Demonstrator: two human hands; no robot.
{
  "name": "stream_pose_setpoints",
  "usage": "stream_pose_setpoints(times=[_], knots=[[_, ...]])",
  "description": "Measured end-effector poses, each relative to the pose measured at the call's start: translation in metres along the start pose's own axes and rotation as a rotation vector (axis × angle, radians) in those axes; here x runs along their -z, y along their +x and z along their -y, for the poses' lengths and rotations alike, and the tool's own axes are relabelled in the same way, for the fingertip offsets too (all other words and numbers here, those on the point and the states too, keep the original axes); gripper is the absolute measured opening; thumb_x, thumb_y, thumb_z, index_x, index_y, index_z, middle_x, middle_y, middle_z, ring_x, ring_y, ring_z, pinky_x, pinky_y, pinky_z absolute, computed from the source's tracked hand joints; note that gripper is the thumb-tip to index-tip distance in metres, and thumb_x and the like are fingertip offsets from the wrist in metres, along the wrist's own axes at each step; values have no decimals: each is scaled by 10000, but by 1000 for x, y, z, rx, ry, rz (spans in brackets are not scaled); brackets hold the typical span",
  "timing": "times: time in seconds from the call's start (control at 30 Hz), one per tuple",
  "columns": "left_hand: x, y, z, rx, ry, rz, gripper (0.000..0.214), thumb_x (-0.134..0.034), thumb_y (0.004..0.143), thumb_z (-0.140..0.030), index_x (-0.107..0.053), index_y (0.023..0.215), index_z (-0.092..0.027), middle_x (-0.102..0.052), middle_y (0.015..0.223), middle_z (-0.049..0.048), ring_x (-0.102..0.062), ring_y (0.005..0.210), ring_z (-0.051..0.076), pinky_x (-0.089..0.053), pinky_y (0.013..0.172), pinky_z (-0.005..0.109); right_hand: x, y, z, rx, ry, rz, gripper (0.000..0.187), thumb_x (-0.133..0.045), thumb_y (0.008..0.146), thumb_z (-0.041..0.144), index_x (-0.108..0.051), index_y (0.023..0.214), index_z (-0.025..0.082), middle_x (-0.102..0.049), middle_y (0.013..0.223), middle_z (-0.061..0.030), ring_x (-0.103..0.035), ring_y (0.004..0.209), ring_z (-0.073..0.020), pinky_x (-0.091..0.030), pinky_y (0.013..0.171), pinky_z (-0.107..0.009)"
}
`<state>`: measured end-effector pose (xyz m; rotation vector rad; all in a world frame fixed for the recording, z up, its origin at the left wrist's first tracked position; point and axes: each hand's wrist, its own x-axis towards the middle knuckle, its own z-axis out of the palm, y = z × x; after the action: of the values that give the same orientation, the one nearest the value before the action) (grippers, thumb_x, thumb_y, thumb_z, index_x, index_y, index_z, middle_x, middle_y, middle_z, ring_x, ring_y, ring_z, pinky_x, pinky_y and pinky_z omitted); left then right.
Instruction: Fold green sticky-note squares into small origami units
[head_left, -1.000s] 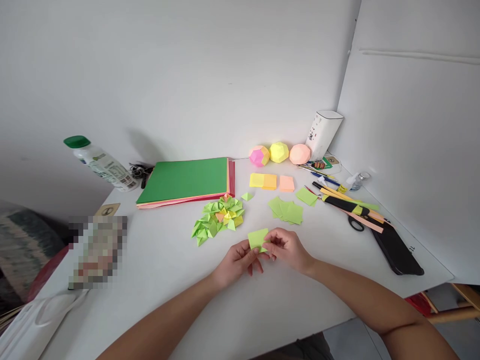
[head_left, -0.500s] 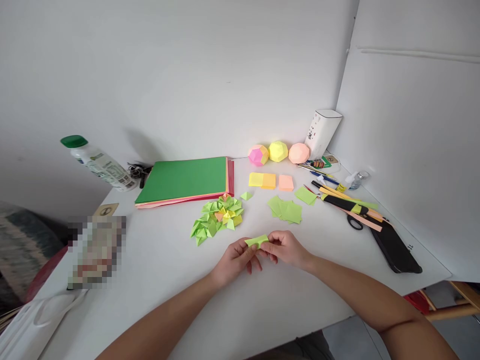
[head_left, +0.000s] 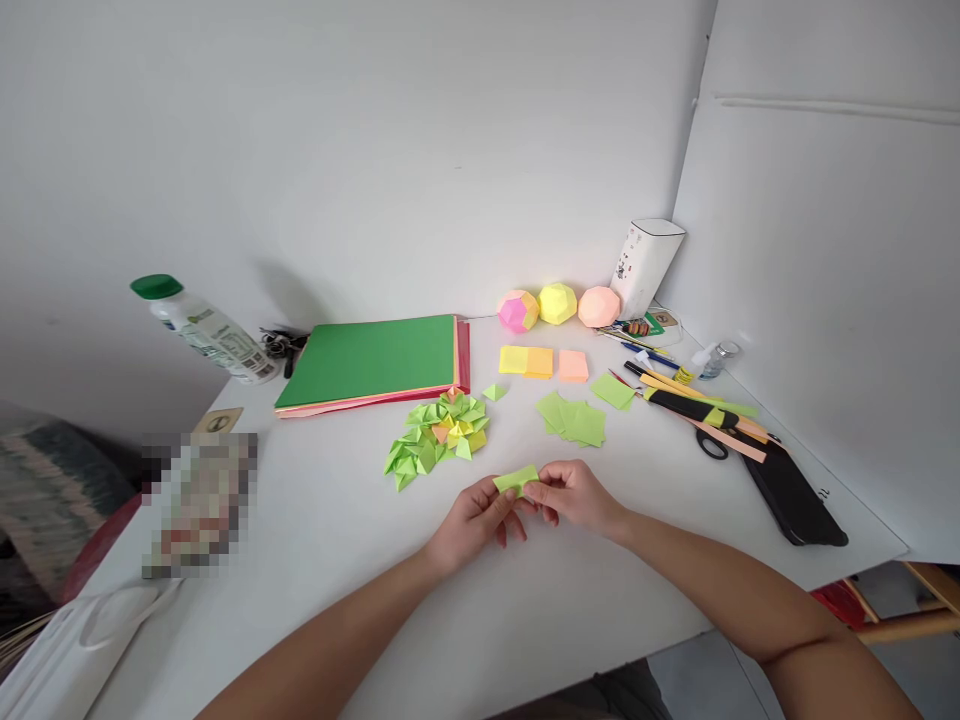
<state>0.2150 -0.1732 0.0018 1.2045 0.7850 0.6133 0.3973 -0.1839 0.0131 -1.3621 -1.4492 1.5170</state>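
Green note (head_left: 516, 479), looks folded to narrow strip, in both hands over white tabletop (head_left: 330, 530), approx ctr. L to R: pile of folded pcs (head_left: 426, 455), mostly green; L hand (head_left: 472, 520), fingers curled, thumb pinching note's L part; R hand (head_left: 576, 493), similar pinch, note's R end; loose green sheets (head_left: 579, 424) just beyond R hand; scissors (head_left: 711, 445) farther R.

The left hand (head_left: 472, 525) and right hand (head_left: 577, 500) are bare, as are the slender forearms (head_left: 330, 638). Dark, creased cloth (head_left: 622, 695) shows at the lap.
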Motion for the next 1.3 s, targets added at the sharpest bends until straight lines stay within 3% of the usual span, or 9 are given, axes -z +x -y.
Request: stream_pose_setpoints(times=[0.8,1.3], knots=[[1,0,0,-6,-9,23,320,-488,842,-452,-527,854,-135,-689,883,103,-637,586,143,-444,461,228,-1,-1,1,2,49,7,368,-599,757,464,-526,576,152,-534,484,19,-465,418,-89,-384,435,-214],[0,-1,5,30,25,-40,341,-495,827,-481,-510,798,-141,-679,705,65,-633,542,150,-443,436,226,-2,-1,4,7,58,-5,369,-605,751,451,-510,550,156,-503,463,26,-463,423,-91,-394,429,-213]])
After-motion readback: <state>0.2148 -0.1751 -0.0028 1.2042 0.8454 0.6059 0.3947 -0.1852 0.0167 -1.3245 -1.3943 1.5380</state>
